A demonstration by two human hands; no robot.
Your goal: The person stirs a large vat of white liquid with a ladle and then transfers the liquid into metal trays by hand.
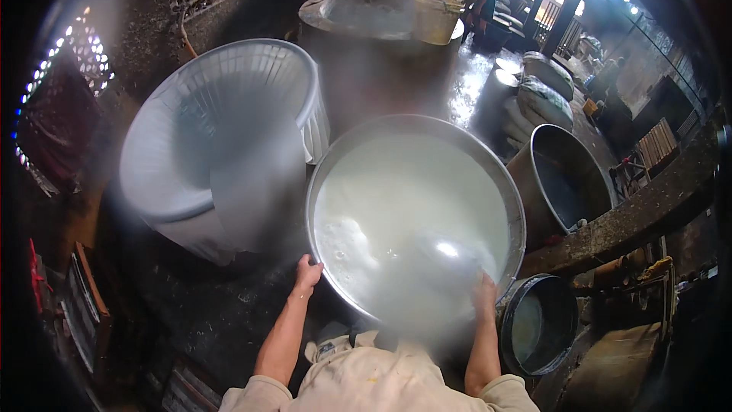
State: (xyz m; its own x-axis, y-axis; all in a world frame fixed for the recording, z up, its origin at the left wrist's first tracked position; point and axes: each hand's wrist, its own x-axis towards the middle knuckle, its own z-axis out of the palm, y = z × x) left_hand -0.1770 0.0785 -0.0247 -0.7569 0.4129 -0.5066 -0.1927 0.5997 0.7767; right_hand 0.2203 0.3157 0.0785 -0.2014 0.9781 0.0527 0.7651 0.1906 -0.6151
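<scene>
A wide round metal vat (418, 154) full of milky, pale liquid stands right in front of me. My left hand (307, 273) is closed at the near left part of its rim, the thumb against the edge. Over the near right part of the liquid, my right hand (485, 291) is closed at the edge of a blurred, shiny round metal bowl (450, 250). The bowl appears tilted at the liquid's surface; haze hides its near side. White foam (343, 243) floats at the left.
A large cloth-lined tub (164, 175) stands left of the vat. Behind is a big vat (358, 46) with a yellowish bucket (437, 21). At right are an open metal drum (526, 183) and a dark bucket (568, 336). A person (486, 0) stands far back.
</scene>
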